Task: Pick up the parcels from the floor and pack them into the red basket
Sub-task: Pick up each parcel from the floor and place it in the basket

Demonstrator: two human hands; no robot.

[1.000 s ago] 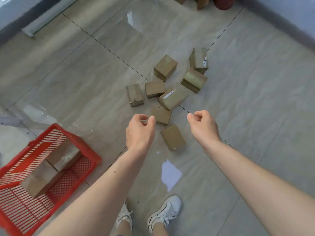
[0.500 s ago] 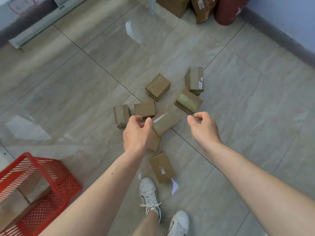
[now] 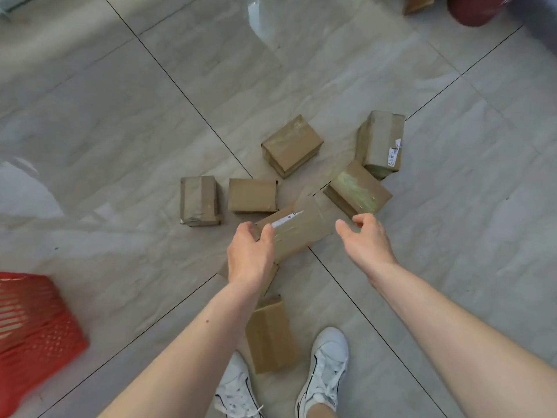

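Note:
Several brown cardboard parcels lie on the grey tiled floor. A long parcel (image 3: 301, 230) with a white label lies slanted in the middle, resting partly on a smaller parcel (image 3: 271, 277) that my wrist mostly hides. My left hand (image 3: 250, 254) grips the long parcel's left end, thumb on top. My right hand (image 3: 366, 239) hovers with fingers apart at its right end. Another parcel (image 3: 269, 334) lies between my arms, near my feet. The red basket (image 3: 36, 327) is blurred at the left edge, its inside hidden.
More parcels lie beyond my hands: a taped one (image 3: 200, 200), a plain one (image 3: 252, 196), and others (image 3: 292, 144), (image 3: 358, 190), (image 3: 381, 143). My white shoes (image 3: 327, 363) stand below. A dark red cylinder (image 3: 473, 10) and a box (image 3: 417, 3) sit at the far right.
I have stepped toward the pile and both hands have dropped to the long parcel. My left hand now holds its end. The basket has slid toward the left edge of view.

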